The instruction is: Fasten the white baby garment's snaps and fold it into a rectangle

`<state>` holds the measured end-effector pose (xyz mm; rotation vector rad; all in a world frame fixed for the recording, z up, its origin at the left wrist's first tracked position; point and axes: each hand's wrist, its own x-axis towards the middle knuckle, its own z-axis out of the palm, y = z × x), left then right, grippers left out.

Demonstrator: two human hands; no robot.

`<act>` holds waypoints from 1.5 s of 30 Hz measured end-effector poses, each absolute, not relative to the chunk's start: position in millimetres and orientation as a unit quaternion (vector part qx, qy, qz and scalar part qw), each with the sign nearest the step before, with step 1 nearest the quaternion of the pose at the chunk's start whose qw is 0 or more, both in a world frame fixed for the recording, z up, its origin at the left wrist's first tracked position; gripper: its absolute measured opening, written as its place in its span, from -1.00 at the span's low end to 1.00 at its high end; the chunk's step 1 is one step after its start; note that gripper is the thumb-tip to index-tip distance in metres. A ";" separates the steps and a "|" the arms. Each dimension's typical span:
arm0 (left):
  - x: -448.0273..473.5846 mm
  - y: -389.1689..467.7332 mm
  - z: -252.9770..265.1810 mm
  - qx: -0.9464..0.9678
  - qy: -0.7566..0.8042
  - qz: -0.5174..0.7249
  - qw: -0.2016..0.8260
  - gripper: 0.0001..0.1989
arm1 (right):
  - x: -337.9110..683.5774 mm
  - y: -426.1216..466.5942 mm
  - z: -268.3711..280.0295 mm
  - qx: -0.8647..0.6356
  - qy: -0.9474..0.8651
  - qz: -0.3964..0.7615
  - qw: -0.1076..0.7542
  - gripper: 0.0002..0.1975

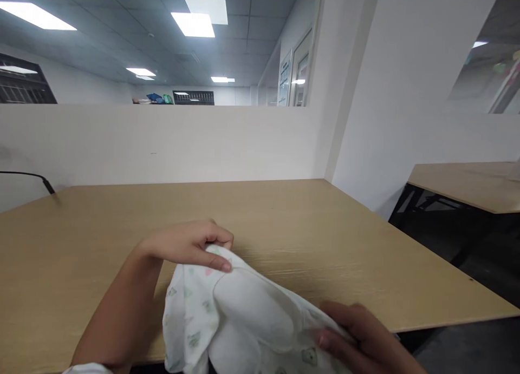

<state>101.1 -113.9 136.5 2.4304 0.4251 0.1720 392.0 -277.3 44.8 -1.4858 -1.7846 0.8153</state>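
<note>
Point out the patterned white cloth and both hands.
Patterned white cloth (pixel 254 306): head view, on its plain white section.
Left hand (pixel 189 245): head view, on the back of the hand.
Right hand (pixel 371 333): head view, on the back of the hand.

We see a cloth (pixel 252 303), matt and soft-looking. Our table (pixel 276 211) looks like wood, faintly rippled; the wall (pixel 223 141) looks smooth and matt.

Office-like workroom: panel lights (pixel 192 25), tiled ceiling (pixel 266 27)

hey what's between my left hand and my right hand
In the head view, a printed white cloth spans from your left hand to your right hand.
</note>
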 end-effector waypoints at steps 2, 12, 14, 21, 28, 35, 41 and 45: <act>90.8 -101.3 137.8 0.917 0.141 -0.017 0.374 -0.66 | 401.4 -274.3 55.4 -0.607 -0.667 0.276 0.333 -0.57; 60.7 -80.2 148.3 0.906 0.200 0.048 0.370 -0.54 | 434.0 -225.6 102.1 -0.433 -0.754 0.474 0.139 -0.68; 57.7 -68.4 138.9 0.900 0.284 0.090 0.318 -0.50 | 439.2 -197.4 98.6 -0.427 -0.766 0.446 0.177 -0.65; 72.7 25.2 55.5 0.808 0.577 0.019 0.116 -0.58 | 433.8 -78.0 39.8 -0.632 -0.728 0.167 0.207 -0.68; 36.6 55.5 21.6 0.777 0.562 -0.190 0.212 -0.52 | 441.0 -43.2 -14.1 -0.687 -0.702 0.072 0.176 -0.76; 11.7 56.4 22.7 0.723 0.642 -0.186 0.174 -0.69 | 493.1 -50.8 -41.1 -0.712 -0.653 0.102 0.236 -0.84; 37.8 47.3 35.1 0.740 0.665 -0.103 0.014 -0.64 | 457.3 -53.6 -20.9 -0.723 -0.623 -0.002 0.299 -0.73; 97.7 18.7 24.3 0.874 0.483 -0.016 0.046 -0.70 | 415.3 -57.5 13.1 -0.585 -0.739 0.236 0.234 -0.72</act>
